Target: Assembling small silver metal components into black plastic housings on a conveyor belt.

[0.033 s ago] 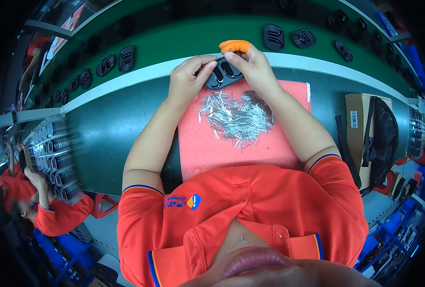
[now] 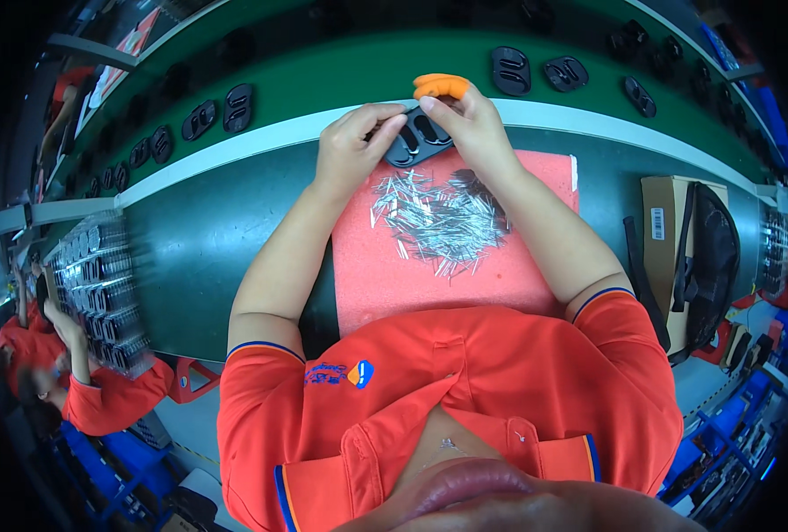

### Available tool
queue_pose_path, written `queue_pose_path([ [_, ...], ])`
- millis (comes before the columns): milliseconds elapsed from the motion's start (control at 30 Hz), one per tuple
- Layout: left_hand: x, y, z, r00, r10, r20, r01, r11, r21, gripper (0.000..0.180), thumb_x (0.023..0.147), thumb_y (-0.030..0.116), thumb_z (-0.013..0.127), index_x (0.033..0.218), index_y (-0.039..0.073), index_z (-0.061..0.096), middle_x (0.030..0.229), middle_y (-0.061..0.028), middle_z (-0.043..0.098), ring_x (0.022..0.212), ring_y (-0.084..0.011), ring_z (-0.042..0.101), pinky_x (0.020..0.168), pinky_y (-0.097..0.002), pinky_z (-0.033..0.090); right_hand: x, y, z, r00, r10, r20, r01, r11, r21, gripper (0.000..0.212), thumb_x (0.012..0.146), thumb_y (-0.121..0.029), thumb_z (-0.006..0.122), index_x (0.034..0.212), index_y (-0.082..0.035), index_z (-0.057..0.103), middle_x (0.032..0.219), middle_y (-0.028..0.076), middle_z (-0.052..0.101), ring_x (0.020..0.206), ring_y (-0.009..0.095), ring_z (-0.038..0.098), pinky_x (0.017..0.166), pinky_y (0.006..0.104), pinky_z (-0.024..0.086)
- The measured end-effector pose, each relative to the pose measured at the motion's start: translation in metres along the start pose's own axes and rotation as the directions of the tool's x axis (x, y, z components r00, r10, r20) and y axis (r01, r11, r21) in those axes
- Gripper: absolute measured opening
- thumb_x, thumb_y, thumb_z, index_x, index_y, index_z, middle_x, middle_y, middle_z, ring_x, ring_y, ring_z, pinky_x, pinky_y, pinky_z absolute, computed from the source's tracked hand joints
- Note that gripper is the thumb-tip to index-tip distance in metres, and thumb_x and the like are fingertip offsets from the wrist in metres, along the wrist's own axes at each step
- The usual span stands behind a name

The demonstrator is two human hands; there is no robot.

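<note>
A black oval plastic part [image 2: 403, 155] with two long slots is held between my hands at the far edge of a pink foam mat. My left hand [image 2: 356, 142] pinches its left side between thumb and fingers. On its right, my right hand [image 2: 466, 120] is closed, with the thumb pressing near the top edge. Orange finger covers [image 2: 443, 86] sit on the right fingertips. Whether a small pin is between the fingers, I cannot tell. Just below lies a loose heap of thin silvery metal pins [image 2: 443, 222] on the pink foam mat [image 2: 394, 297].
Beyond a white rail [image 2: 287, 130], similar black parts [image 2: 510, 71] lie along a green belt. A cardboard box [image 2: 658, 213] with a black bag [image 2: 711, 266] stands at right. At left, a co-worker [image 2: 114, 390] reaches by stacked clear trays of parts [image 2: 101, 293].
Both hands and the held part have shifted very slightly right. The black parts on the green belt also sit a little further right.
</note>
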State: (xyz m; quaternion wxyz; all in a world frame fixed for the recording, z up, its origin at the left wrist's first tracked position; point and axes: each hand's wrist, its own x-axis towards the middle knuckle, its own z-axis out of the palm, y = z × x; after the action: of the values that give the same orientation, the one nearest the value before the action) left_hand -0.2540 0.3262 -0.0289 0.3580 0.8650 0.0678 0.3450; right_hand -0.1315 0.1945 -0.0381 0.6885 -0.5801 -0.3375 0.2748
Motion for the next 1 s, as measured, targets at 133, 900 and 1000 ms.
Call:
queue_pose_path([
  [133, -0.005, -0.005, -0.001, 0.996, -0.049, 0.077, 0.056, 0.995, -0.088, 0.013, 0.082, 0.005, 0.070, 0.094, 0.001, 0.068, 0.085, -0.0065, 0.069, 0.074, -0.0113, 0.066, 0.066, -0.0233, 0.052, -0.005, -0.002, 0.008, 0.999, 0.040, -0.032, -0.044, 0.992, -0.118, 0.024, 0.090, -0.015, 0.063, 0.109, -0.001, 0.062, 0.104, 0.003, 0.063, 0.095, 0.009, 0.057, 0.085, 0.0235, 0.044],
  [900, 0.013, -0.110, -0.091, 0.938, -0.224, -0.265, 0.347, 0.570, 0.745, 0.032, 0.075, 0.029, 0.075, 0.098, 0.009, 0.065, 0.093, -0.0118, 0.066, 0.090, -0.0313, 0.063, 0.075, -0.0415, 0.051, 0.015, -0.003, -0.029, 0.967, 0.114, 0.228, 0.061, 0.765, -0.641, 0.048, 0.081, -0.020, 0.071, 0.125, -0.007, 0.057, 0.094, 0.009, 0.058, 0.080, 0.014, 0.059, 0.074, 0.0268, 0.046],
  [1000, 0.025, -0.115, -0.085, 0.936, -0.268, -0.228, 0.348, 0.608, 0.713, 0.023, 0.081, 0.030, 0.067, 0.093, 0.010, 0.067, 0.093, -0.0108, 0.068, 0.089, -0.0327, 0.064, 0.077, -0.0413, 0.050, 0.003, -0.041, -0.029, 0.802, 0.382, 0.459, 0.075, 0.698, -0.712, 0.038, 0.081, -0.017, 0.070, 0.116, -0.005, 0.062, 0.101, 0.012, 0.058, 0.088, 0.019, 0.060, 0.081, 0.0290, 0.047],
])
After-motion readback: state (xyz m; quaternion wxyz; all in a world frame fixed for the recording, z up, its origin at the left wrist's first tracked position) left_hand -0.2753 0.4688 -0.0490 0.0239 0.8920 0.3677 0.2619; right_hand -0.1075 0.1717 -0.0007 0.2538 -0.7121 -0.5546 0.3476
